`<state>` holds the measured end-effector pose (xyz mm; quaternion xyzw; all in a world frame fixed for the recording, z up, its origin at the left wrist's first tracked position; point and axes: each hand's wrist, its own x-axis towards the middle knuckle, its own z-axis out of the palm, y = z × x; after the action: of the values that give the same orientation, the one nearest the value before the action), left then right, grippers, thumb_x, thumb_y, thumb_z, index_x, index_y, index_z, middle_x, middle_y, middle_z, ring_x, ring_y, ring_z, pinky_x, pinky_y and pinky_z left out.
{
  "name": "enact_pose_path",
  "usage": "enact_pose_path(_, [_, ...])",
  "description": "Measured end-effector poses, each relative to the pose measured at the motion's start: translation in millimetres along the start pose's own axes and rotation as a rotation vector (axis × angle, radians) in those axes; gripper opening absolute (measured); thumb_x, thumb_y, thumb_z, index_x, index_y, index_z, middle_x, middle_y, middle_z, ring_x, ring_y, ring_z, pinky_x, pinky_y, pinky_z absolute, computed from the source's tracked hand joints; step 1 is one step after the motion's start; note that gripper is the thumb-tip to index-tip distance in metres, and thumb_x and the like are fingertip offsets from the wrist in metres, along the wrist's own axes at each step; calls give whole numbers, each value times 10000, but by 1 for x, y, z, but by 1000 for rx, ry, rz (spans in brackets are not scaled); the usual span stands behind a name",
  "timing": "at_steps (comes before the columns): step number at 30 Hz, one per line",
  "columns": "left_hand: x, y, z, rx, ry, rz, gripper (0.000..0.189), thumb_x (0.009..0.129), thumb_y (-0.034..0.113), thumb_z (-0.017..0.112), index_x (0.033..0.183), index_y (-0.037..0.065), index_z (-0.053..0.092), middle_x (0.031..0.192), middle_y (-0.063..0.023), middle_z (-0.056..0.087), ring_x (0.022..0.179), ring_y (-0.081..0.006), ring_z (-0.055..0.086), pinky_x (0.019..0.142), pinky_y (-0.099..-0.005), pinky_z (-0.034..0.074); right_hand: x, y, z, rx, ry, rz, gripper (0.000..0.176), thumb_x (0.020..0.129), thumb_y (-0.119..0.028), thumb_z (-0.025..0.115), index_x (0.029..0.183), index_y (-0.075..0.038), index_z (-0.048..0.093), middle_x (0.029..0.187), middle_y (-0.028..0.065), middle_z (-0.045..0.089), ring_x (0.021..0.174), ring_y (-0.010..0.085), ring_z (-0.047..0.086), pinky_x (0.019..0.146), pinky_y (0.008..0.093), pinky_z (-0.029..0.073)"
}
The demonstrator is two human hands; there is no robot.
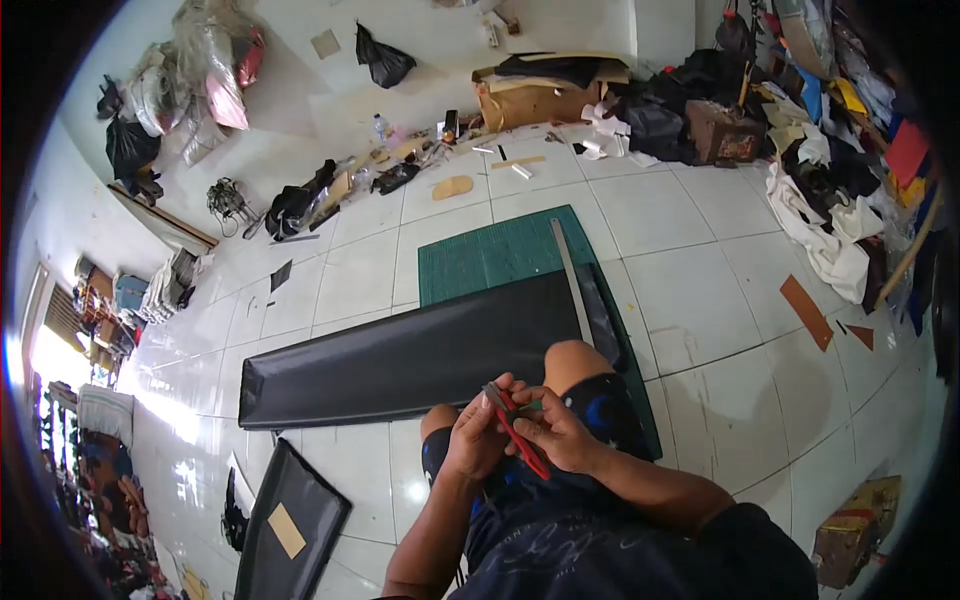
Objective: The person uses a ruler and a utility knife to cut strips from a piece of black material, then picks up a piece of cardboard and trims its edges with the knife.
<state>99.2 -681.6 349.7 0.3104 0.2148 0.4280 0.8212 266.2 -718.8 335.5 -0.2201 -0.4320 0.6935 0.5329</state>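
Observation:
Above my lap, my left hand (477, 436) has its fingers closed around the grey upper end of a red utility knife (528, 452). My right hand (556, 432) grips the same knife from the other side, fingers curled. A small green piece shows by the right fingers, too small to name. Beyond my knees lies a long black sheet of leather-like material (420, 350), partly on a green cutting mat (480, 255). A steel ruler (572, 275) rests across the sheet's right end.
Another black folded sheet (315, 500) with a tan card piece (286, 531) lies at lower left. Brown scraps (806, 312) are on the tiles at right. Heaped cloth (825, 235) and a cardboard box (540, 105) line the wall. A worn box (855, 530) stands at lower right.

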Motion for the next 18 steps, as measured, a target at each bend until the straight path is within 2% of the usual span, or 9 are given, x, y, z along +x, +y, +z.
enact_pose_path(1, [9,-1,-1,-9,-49,13,557,1012,385,523,1454,63,417,1302,-75,552,905,-123,555,622,-265,474,6,1,0,-54,91,-7,251,1024,-128,542,1212,-62,391,1109,123,620,938,157,649,721,302,573])
enact_pose_path(3, [23,-7,-4,-46,-102,20,611,994,403,548,1471,57,386,1313,-72,525,878,-124,536,621,-282,484,17,-1,-2,-96,184,-30,254,1018,-175,563,1178,-73,393,1006,121,643,792,151,649,653,289,557])
enact_pose_path(5, [32,-3,11,-47,-43,10,640,927,433,636,1405,70,414,1187,-48,499,830,-117,534,611,-257,493,28,-11,-7,-220,253,31,260,1012,-245,580,1094,-84,393,859,94,635,650,122,618,544,266,528])
enact_pose_path(6, [38,-1,14,-50,-17,4,657,893,448,680,1373,77,427,1124,-36,486,806,-114,533,605,-244,498,33,-12,-8,-239,277,22,257,1010,-246,585,1082,-80,402,847,76,619,643,109,608,517,256,513])
enact_pose_path(7, [48,-2,5,-93,-81,24,608,924,429,640,1393,97,440,1191,-49,516,811,-133,542,628,-285,522,42,-13,-10,-263,296,8,256,1007,-246,591,1070,-75,411,835,59,604,636,97,598,489,247,497])
enact_pose_path(9, [65,4,1,-94,-21,51,563,951,417,601,1405,119,452,1246,-55,527,817,-148,554,640,-318,532,64,-14,-19,-383,325,-3,257,1009,-265,588,1052,-70,427,794,35,578,609,76,570,430,226,457])
enact_pose_path(12, [91,7,-18,-114,-35,96,496,991,402,531,1416,152,475,1298,-59,554,839,-167,573,658,-340,515,95,-25,-34,-509,290,106,259,1011,-267,584,1070,-67,430,798,38,579,616,74,572,422,230,450])
enact_pose_path(16, [103,-24,-47,-156,53,129,502,988,396,536,1411,132,480,1225,-49,590,839,-157,572,661,-299,469,104,3,-56,-575,246,-40,263,1024,-239,558,1175,-53,449,931,86,622,686,122,617,540,268,510])
enact_pose_path(18, [106,-45,-62,-173,131,123,499,986,386,539,1407,123,485,1199,-43,601,843,-151,572,664,-281,452,94,26,-67,-662,251,35,273,1035,-215,525,1247,-59,454,1032,110,633,753,150,638,626,298,534])
